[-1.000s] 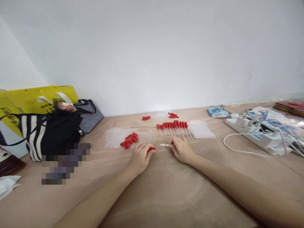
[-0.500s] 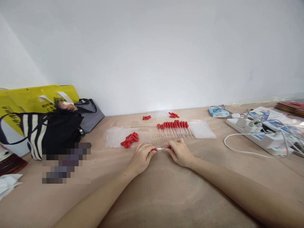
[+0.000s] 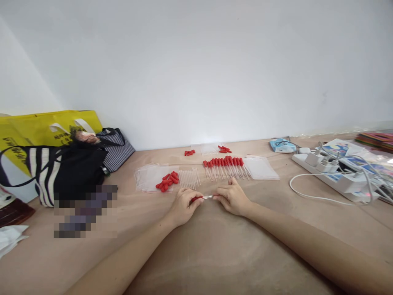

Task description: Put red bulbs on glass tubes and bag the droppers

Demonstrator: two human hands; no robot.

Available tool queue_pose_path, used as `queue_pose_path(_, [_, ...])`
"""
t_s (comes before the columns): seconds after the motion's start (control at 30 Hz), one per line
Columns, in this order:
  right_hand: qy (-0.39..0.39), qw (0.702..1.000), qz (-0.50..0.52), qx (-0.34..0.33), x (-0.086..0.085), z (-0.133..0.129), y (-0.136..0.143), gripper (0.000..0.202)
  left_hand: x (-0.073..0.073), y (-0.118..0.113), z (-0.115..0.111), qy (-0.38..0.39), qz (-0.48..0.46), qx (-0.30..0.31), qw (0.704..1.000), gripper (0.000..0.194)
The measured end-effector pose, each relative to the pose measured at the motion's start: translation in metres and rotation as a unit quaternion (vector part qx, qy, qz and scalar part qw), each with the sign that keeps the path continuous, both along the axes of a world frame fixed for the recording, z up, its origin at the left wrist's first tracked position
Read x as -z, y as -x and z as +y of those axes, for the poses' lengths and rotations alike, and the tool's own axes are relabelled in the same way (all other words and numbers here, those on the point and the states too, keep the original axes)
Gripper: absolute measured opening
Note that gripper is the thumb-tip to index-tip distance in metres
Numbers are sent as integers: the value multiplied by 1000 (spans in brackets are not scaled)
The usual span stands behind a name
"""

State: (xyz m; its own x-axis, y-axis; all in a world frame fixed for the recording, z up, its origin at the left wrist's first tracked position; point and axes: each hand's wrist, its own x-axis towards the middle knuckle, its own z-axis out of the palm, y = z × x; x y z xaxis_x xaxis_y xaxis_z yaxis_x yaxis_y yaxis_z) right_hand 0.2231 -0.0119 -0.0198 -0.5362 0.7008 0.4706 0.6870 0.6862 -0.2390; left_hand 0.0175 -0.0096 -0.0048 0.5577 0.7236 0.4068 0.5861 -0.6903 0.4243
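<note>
My left hand is closed on a red rubber dropper bulb. A clear dropper tube runs from the bulb to my right hand, whose fingers pinch its other end. Just beyond my hands lie a row of bare clear tubes and a pile of loose red bulbs on clear plastic bags. To the right of the bare tubes, several droppers with red bulbs lie side by side, bulbs pointing away from me.
More red bulbs lie near the wall. Flat clear bags rest right of the droppers. A power strip with chargers and cables and a blue mask are at right. A black bag and yellow bag stand at left.
The bulb and tube have tilted, with the bulb end dropping slightly toward me. My left fingers have shifted, and more of the red bulb shows. Less of the tube shows between my hands.
</note>
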Motion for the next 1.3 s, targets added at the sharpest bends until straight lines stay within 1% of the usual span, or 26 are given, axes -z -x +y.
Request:
queue_pose_path(0.1, [-20,1000,-17,-3,-1,-1,0,19,-1,0,-1,-12,12,11,1000,15])
queue_pose_path(0.37, [-29,999,-14,8,0,-7,8,26,0,-1,-4,-38,22,21,999,20])
queue_pose_path(0.67, [0,1000,3,-5,0,-3,17,25,0,-1,-3,-38,25,26,999,19])
queue_pose_path(0.77, [7,1000,-5,-5,-4,-2,15,27,-2,-1,0,-40,22,8,999,18])
queue_pose_path(0.87, [-20,999,-37,-2,-11,-3,12,24,-4,1,2,-51,27,-1,998,19])
queue_pose_path(0.97, [-36,997,-73,2,-14,-6,10,19,-4,5,4,-56,23,-4,998,16])
queue_pose_path(1.03, [-22,997,-72,26,-14,-4,8,18,-2,9,6,-65,-10,-41,997,19])
queue_pose_path(1.1, [14,996,-31,79,-11,3,5,18,1,12,9,-68,-51,-103,991,24])
queue_pose_path(1.17, [67,986,35,147,-8,14,2,18,4,15,11,-42,-58,-139,988,16])
queue_pose_path(1.23, [114,966,91,211,-5,28,2,20,5,15,13,0,-24,-132,991,9])
queue_pose_path(1.3, [134,947,123,266,-5,42,5,21,4,15,13,27,19,-110,993,11])
